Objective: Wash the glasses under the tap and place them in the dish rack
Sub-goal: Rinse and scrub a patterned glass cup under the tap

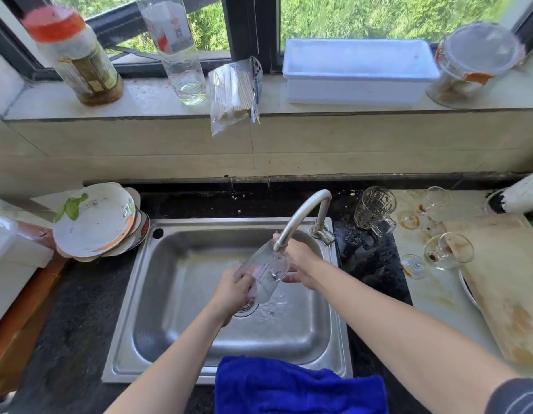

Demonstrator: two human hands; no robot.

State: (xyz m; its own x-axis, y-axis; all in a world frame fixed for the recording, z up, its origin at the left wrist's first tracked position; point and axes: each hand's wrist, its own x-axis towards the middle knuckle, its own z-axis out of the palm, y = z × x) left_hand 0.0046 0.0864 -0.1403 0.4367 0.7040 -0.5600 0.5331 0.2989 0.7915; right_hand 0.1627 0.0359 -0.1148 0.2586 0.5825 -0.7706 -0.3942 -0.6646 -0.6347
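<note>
Currently your left hand (233, 291) curls round the lower end of the clear glass (263, 271), your right hand (302, 264) grips its upper side, holding it tilted under the tap (304, 213) spout, above the sink (175, 294), between both hands.

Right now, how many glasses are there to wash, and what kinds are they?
Plain glass held under the tap: 1
Glass mug with a handle: 1
Stemmed glasses on the counter: 2
Total: 4
</note>
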